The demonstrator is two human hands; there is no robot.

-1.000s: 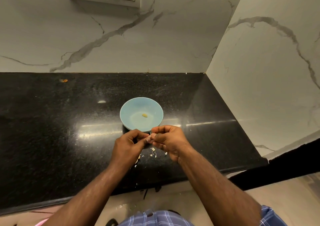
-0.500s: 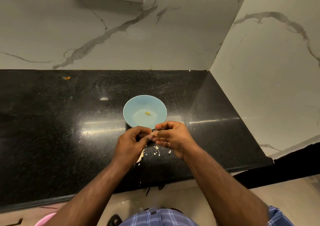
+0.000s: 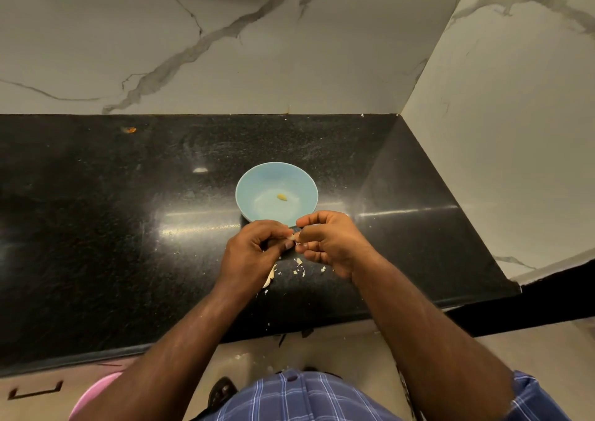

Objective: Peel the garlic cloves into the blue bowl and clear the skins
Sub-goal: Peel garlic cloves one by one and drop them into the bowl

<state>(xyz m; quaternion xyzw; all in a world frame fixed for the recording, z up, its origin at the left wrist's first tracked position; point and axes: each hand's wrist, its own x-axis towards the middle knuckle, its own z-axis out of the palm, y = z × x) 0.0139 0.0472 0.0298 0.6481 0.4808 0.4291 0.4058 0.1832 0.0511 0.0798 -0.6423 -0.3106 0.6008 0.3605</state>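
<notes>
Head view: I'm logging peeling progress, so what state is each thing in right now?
blue bowl: upright on the counter, one peeled clove inside.
garlic clove: pinched between both hands, skin partly on.
skins: loose bits on the counter, not cleared.
left hand: pinching the clove.
right hand: pinching the clove.

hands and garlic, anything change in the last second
Hardly anything. Both hands, left and right, keep their grip on the same garlic clove near the bowl. One peeled clove stays inside; the skins lie where they were.
</notes>
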